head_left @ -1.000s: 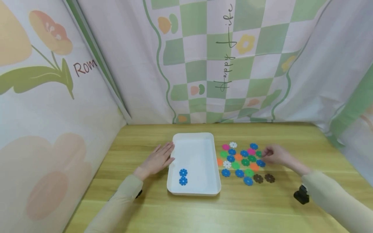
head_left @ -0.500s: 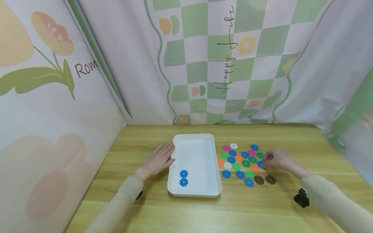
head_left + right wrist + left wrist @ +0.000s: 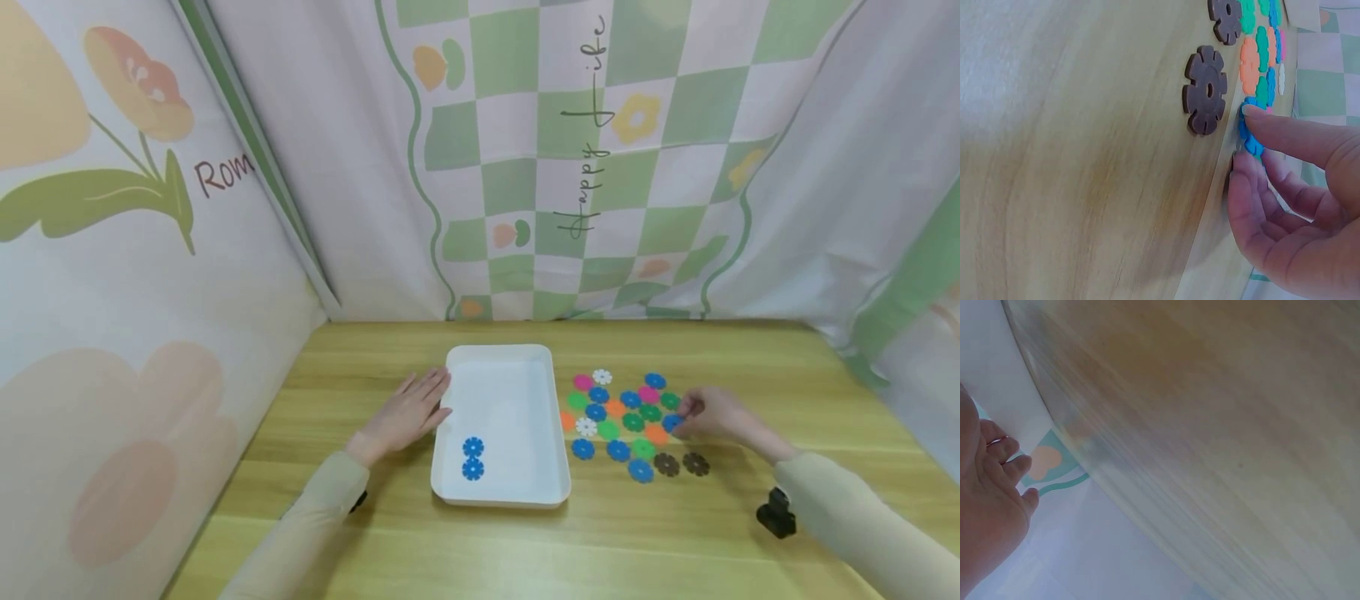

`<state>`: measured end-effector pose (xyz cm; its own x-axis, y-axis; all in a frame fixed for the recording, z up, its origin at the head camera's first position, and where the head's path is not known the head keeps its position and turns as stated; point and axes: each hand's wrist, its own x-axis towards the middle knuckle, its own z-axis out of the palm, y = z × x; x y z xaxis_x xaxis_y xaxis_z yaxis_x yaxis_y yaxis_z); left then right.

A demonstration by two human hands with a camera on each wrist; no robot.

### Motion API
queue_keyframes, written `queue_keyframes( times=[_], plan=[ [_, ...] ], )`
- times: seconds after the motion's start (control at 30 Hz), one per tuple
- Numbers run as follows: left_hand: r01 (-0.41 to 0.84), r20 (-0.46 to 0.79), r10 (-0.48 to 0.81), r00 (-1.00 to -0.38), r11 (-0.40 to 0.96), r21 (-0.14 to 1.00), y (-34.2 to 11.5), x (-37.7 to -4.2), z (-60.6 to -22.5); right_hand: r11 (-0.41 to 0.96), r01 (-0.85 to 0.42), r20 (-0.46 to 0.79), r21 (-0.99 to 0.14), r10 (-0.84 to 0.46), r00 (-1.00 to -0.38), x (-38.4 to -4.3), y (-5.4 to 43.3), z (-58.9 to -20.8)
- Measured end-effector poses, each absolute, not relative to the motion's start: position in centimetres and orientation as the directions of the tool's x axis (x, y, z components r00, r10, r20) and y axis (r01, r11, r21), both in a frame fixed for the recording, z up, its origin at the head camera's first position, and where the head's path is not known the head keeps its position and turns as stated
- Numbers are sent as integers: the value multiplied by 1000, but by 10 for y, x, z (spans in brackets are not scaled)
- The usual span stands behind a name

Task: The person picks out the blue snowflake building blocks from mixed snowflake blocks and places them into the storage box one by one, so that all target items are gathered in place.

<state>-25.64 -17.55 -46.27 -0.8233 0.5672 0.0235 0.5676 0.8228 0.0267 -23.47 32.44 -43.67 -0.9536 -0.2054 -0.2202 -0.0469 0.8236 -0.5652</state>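
My left hand (image 3: 405, 414) lies with straight fingers against the left rim of a white tray (image 3: 498, 502). Two blue flower-shaped plastic discs (image 3: 473, 469) lie near the tray's front left, edge to edge. To the right of the tray, my right hand (image 3: 712, 417) pinches a blue flower-shaped disc (image 3: 1249, 128) at the right side of a spread of coloured discs. Its thumb is on the near side of that disc, and the other fingers curl behind. In the left wrist view, only part of the left hand (image 3: 991, 500) shows, with its fingers loosely bent.
Loose flower-shaped discs in blue, green, orange, pink and white lie flat right of the tray on the wooden table (image 3: 360, 533). Two brown discs (image 3: 696, 464) lie at the front of the spread. A patterned curtain (image 3: 510, 183) hangs behind the table.
The right hand has moved slightly toward me, from beside the dark green disc to the blue disc, and pinches it. The left hand and tray stay put.
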Motion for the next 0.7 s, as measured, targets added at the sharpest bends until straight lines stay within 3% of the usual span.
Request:
queue_keyframes(
  times=[0.7],
  plan=[
    [566, 17, 566, -824, 824, 25, -175, -257, -461, 724, -40, -218, -688, -259, -941, -236, 314, -418]
  ],
)
